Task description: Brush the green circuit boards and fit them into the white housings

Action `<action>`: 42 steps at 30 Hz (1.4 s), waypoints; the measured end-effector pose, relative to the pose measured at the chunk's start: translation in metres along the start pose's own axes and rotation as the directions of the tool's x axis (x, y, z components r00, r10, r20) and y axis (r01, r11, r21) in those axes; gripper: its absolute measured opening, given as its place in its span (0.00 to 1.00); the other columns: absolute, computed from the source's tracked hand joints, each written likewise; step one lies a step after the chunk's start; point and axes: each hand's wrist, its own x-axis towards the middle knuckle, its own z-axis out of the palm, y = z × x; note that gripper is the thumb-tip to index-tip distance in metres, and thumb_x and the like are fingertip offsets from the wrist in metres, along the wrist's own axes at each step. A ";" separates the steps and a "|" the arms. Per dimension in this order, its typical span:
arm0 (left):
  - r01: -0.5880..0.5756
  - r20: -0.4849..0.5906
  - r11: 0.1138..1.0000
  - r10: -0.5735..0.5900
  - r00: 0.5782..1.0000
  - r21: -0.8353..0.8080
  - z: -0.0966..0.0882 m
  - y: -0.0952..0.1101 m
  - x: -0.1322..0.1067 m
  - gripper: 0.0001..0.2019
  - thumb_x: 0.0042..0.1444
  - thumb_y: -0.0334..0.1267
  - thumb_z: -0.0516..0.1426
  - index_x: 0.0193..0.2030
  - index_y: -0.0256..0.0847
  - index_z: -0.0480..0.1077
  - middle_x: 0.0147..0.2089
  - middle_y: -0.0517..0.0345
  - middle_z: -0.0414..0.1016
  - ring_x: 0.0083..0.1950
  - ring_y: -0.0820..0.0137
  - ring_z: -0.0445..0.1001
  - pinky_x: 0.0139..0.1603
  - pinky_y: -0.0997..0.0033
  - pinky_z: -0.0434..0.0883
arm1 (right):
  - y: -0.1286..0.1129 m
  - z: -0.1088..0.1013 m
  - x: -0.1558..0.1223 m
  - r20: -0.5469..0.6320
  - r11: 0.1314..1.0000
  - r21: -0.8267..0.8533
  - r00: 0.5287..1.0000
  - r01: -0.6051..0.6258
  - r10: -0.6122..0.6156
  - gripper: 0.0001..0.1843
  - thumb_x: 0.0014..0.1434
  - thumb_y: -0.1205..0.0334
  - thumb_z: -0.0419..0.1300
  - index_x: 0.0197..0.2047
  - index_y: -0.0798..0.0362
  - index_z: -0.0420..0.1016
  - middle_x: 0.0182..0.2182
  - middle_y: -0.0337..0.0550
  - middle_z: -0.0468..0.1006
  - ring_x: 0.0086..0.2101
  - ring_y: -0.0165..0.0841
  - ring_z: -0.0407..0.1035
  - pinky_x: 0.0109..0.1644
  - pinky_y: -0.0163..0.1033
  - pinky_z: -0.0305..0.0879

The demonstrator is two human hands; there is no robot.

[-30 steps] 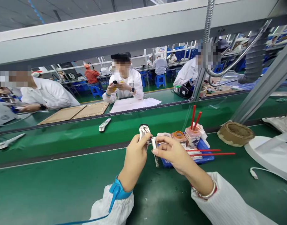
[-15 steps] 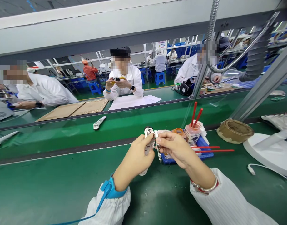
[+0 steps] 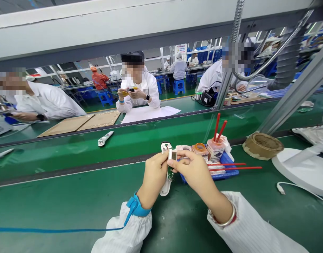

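Tightly closed grip (image 3: 191,172) on circuit board (image 3: 170,172)

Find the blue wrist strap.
In the head view, the blue wrist strap circles the person's left wrist, between the left hand and the white sleeve cuff, its cord running left across the green bench mat.

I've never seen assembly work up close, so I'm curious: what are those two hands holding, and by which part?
The left hand grips a white plastic casing around its middle. The right hand pinches a small green circuit board near its metal-topped end.
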 end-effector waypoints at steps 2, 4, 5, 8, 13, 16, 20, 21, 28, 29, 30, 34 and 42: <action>0.027 -0.006 0.999 -0.027 1.000 0.020 0.000 0.002 0.000 0.14 0.54 0.27 0.49 0.36 0.39 0.76 0.28 0.59 0.74 0.30 0.72 0.69 0.32 0.74 0.63 | 0.000 0.001 -0.001 -0.027 0.997 -0.072 0.999 0.025 -0.027 0.18 0.43 0.52 0.69 0.34 0.53 0.74 0.19 0.38 0.72 0.24 0.38 0.70 0.29 0.42 0.65; 0.065 0.026 0.998 -0.066 0.997 0.020 -0.001 0.004 0.000 0.15 0.54 0.27 0.49 0.37 0.39 0.77 0.27 0.58 0.74 0.30 0.71 0.68 0.32 0.74 0.62 | 0.001 0.000 0.000 -0.047 0.989 -0.133 0.997 0.062 -0.069 0.16 0.44 0.53 0.68 0.35 0.52 0.75 0.23 0.40 0.74 0.24 0.38 0.71 0.30 0.42 0.65; 0.087 0.058 0.996 -0.087 0.995 -0.003 -0.002 0.006 0.000 0.16 0.54 0.27 0.49 0.41 0.39 0.76 0.28 0.58 0.74 0.29 0.71 0.68 0.32 0.73 0.63 | 0.001 -0.001 0.000 -0.059 0.982 -0.168 0.994 0.082 -0.093 0.16 0.45 0.53 0.68 0.36 0.52 0.75 0.25 0.41 0.75 0.25 0.38 0.71 0.30 0.42 0.65; 0.157 0.175 0.956 -0.116 0.978 -0.246 -0.003 0.007 -0.001 0.23 0.58 0.31 0.48 0.60 0.45 0.62 0.37 0.58 0.77 0.31 0.71 0.70 0.36 0.72 0.66 | 0.000 -0.006 0.002 -0.085 0.950 -0.283 0.983 0.134 -0.164 0.15 0.46 0.55 0.68 0.38 0.51 0.78 0.29 0.42 0.77 0.26 0.37 0.70 0.31 0.42 0.65; 0.240 0.186 0.791 -0.161 0.969 -0.563 0.002 -0.003 -0.004 0.31 0.61 0.45 0.48 0.69 0.45 0.43 0.51 0.53 0.74 0.46 0.67 0.72 0.47 0.67 0.67 | 0.000 -0.009 0.002 -0.114 0.897 -0.385 0.953 0.218 -0.281 0.13 0.47 0.59 0.68 0.38 0.50 0.79 0.31 0.43 0.76 0.26 0.35 0.70 0.32 0.41 0.66; 0.256 0.170 0.822 -0.196 0.966 -0.509 0.004 -0.007 -0.005 0.29 0.61 0.48 0.48 0.68 0.45 0.48 0.49 0.53 0.74 0.44 0.67 0.72 0.45 0.67 0.69 | 0.000 -0.008 0.000 -0.118 0.848 -0.461 0.930 0.260 -0.349 0.11 0.47 0.61 0.68 0.37 0.50 0.79 0.31 0.42 0.75 0.25 0.34 0.69 0.32 0.40 0.65; 0.240 0.203 0.789 -0.149 0.968 -0.565 0.003 -0.005 -0.003 0.31 0.61 0.45 0.50 0.69 0.46 0.43 0.44 0.56 0.76 0.40 0.68 0.73 0.44 0.66 0.69 | -0.001 -0.007 -0.002 -0.108 0.730 -0.600 0.870 0.329 -0.481 0.08 0.48 0.60 0.68 0.34 0.50 0.79 0.28 0.42 0.74 0.29 0.36 0.69 0.33 0.40 0.64; 0.239 0.213 0.772 -0.137 0.967 -0.589 0.002 -0.004 -0.002 0.32 0.60 0.44 0.50 0.69 0.46 0.41 0.44 0.56 0.76 0.41 0.69 0.73 0.46 0.66 0.69 | -0.001 -0.007 -0.003 -0.104 0.695 -0.631 0.850 0.344 -0.516 0.08 0.48 0.59 0.68 0.34 0.50 0.79 0.27 0.42 0.74 0.30 0.37 0.69 0.33 0.40 0.64; 0.243 0.155 0.725 -0.187 0.970 -0.644 0.004 -0.004 -0.004 0.24 0.57 0.48 0.53 0.58 0.43 0.66 0.45 0.52 0.76 0.42 0.65 0.73 0.42 0.68 0.71 | 0.008 -0.007 -0.003 0.003 0.489 -0.769 0.768 0.411 -0.641 0.11 0.58 0.59 0.58 0.42 0.53 0.77 0.28 0.46 0.74 0.30 0.38 0.69 0.34 0.41 0.65; 0.243 0.139 0.721 -0.202 0.969 -0.649 0.005 -0.004 -0.004 0.23 0.57 0.49 0.53 0.57 0.42 0.67 0.42 0.53 0.77 0.41 0.65 0.73 0.41 0.68 0.70 | 0.009 -0.006 -0.004 0.017 0.469 -0.780 0.764 0.414 -0.645 0.13 0.59 0.59 0.57 0.44 0.54 0.77 0.29 0.47 0.75 0.31 0.39 0.69 0.35 0.42 0.65; 0.250 0.132 0.711 -0.218 0.967 -0.657 0.006 -0.002 -0.004 0.24 0.56 0.48 0.54 0.57 0.42 0.67 0.38 0.54 0.77 0.39 0.66 0.73 0.40 0.69 0.70 | 0.011 -0.006 -0.004 0.029 0.454 -0.788 0.760 0.417 -0.649 0.13 0.60 0.59 0.56 0.45 0.55 0.76 0.30 0.47 0.75 0.32 0.39 0.69 0.36 0.42 0.66; 0.341 0.202 0.537 -0.302 0.932 -0.771 0.004 0.008 -0.003 0.29 0.50 0.41 0.62 0.60 0.43 0.64 0.29 0.61 0.75 0.31 0.74 0.70 0.37 0.75 0.68 | 0.014 -0.003 -0.006 0.045 0.426 -0.786 0.728 0.448 -0.684 0.15 0.60 0.61 0.56 0.48 0.59 0.75 0.31 0.50 0.75 0.33 0.41 0.70 0.38 0.44 0.67; 0.389 0.279 0.309 -0.345 0.896 -0.868 -0.002 0.017 0.000 0.38 0.51 0.35 0.61 0.67 0.40 0.49 0.25 0.65 0.73 0.27 0.79 0.69 0.34 0.78 0.66 | 0.013 -0.003 0.000 0.016 0.630 -0.604 0.798 0.489 -0.603 0.19 0.56 0.61 0.61 0.51 0.54 0.73 0.30 0.44 0.74 0.31 0.36 0.68 0.37 0.42 0.67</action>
